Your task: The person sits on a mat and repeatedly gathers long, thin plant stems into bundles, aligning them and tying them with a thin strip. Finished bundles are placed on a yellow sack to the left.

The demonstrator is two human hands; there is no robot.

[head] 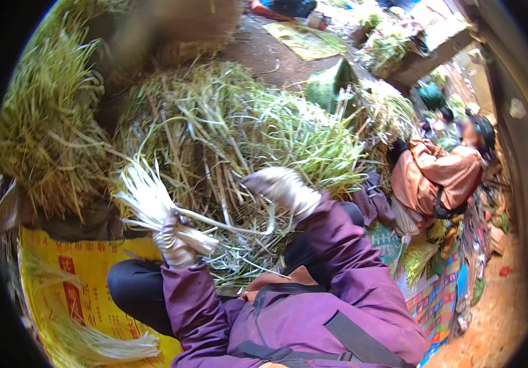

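Observation:
My left hand [175, 239], in a striped knit work glove, grips a bunch of pale leafy stalks [146, 195], their white ends fanning out to the upper left. One long loose stalk trails from it to the right. My right hand [287, 187], gloved and blurred, hovers over the near side of a large heap of green-topped stalks [245, 119]; whether its fingers hold anything cannot be told. Below both hands lie scattered trimmings [241, 257]. At the lower left, another bunch of white stalks [112, 342] rests on a yellow printed sack [103, 299].
A second tall pile of stalks [57, 119] stands at the left. Several people sit at the right, one in an orange garment [434, 177]. A colourful printed mat [438, 294] lies beside my right side. A yellow mat [305, 41] is on the floor beyond the heap.

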